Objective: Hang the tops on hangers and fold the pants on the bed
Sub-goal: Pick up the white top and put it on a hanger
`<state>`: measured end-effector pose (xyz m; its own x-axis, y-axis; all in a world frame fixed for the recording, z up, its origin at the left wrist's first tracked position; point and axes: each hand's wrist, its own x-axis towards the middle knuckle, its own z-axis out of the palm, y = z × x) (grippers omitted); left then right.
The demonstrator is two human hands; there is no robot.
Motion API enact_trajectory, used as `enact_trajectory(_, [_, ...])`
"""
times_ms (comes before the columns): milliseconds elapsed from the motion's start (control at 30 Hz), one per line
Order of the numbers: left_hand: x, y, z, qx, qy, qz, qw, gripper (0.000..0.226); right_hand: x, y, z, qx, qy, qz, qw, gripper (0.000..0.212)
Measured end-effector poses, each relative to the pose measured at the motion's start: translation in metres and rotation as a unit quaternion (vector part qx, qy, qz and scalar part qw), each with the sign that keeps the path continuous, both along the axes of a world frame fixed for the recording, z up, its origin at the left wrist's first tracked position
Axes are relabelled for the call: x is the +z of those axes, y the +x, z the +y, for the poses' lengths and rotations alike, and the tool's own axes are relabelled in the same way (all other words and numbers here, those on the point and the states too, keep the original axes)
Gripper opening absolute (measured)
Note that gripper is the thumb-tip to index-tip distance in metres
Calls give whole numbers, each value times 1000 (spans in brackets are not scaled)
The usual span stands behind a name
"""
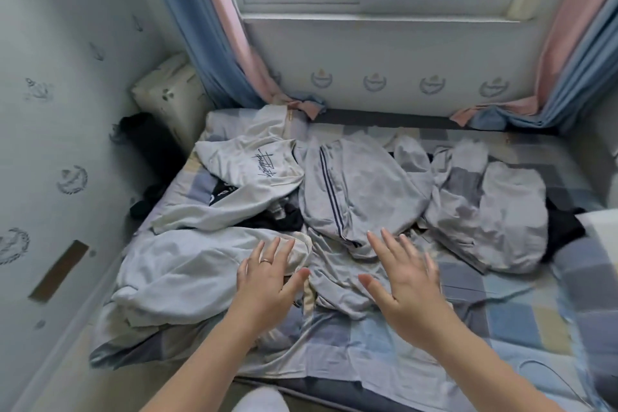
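On the head camera, we held our left hand [267,281] and right hand [406,284] over the heap, fingers spread and gripping nothing. The clothes lay tangled on the bed [501,328]: a white printed top [254,165] at the far left and grey striped pants [354,191] in the middle, just beyond our right hand. We judged them light, limp and quick to bunch. The pants were best pinched at the waistband with both hands, but we could not tell which end that was.
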<state>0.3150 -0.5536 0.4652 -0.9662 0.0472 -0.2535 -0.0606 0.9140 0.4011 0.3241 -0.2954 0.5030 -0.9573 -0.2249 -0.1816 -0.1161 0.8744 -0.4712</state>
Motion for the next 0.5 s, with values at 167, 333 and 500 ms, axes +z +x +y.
enact_trajectory(167, [-12, -55, -11, 26, 13, 5, 1000, 63, -1, -49, -12, 1, 0, -5, 1000, 64])
enact_trajectory(333, [-36, -128, -52, 23, 9, 5, 1000, 63, -15, -108, -50, 5, 23, 5, 1000, 72])
enact_trajectory(500, [-89, -235, -156, 30, -13, 8, 999, 63, -66, -209, -136, 27, 69, 27, 997, 72])
